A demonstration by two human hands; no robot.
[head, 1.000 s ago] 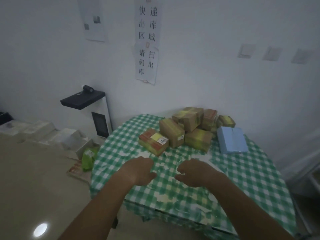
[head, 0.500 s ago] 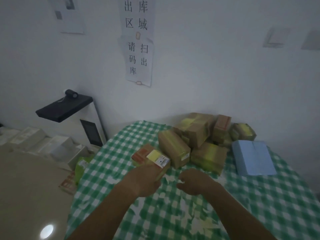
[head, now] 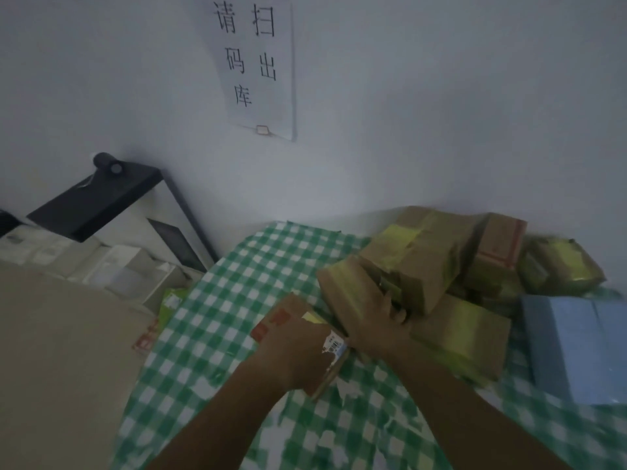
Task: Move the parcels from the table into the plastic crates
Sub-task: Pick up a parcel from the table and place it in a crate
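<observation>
Both hands have been moved forward onto parcels: the left hand (head: pixel 293 351) grasps the labelled box (head: pixel 305 337), the right hand (head: pixel 380 325) the brown box (head: pixel 349 293) beside it, ready for lifting

A green-and-white checked cloth (head: pixel 271 266) covers the counter. The parcels are brown cardboard — one (head: pixel 285 315) with red markings and a yellow-and-white label, several (head: pixel 417 256) banded in yellow-green tape. A flat pale-blue parcel (head: pixel 573 347) lies at the right. On the white wall hangs a white sign (head: pixel 258 66) with black characters — below it, a black-topped white machine (head: pixel 101 201).
</observation>
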